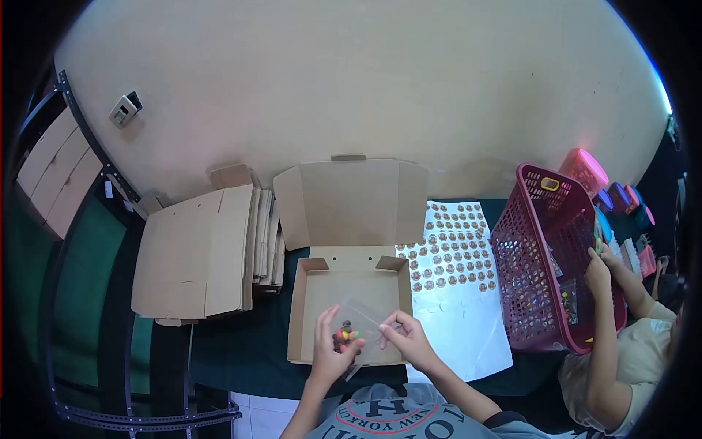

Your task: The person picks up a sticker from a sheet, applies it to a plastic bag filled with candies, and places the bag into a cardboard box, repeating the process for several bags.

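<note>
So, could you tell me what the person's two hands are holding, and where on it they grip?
Both hold a small clear bag: left hand at its lower end by the colourful pieces, right hand pinching its right edge.

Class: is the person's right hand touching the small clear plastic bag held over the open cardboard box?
Touching. The head view shows the right hand pinching the edge of the small clear plastic bag, with no gap visible.
</note>
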A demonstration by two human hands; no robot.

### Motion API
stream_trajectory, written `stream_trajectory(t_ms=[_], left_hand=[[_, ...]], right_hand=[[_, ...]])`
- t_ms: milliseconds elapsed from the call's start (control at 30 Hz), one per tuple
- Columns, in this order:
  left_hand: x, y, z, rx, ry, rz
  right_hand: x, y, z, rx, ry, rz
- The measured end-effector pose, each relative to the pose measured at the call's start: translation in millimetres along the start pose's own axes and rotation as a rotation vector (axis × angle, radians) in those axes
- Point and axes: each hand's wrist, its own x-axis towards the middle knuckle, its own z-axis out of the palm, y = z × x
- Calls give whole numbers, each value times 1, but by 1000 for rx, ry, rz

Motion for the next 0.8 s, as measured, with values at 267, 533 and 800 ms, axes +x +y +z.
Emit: stream_trajectory(t_ms=[267, 533, 800], left_hand=[[-3, 19, -3, 154, 33, 92], [-2, 15, -9, -90, 33, 8], [-11, 0, 3, -600, -256, -323]], right_hand=[[4, -10, -6, 258, 136, 83], [6, -9, -6, 222, 26, -27], [11, 44, -18, 103, -122, 197]])
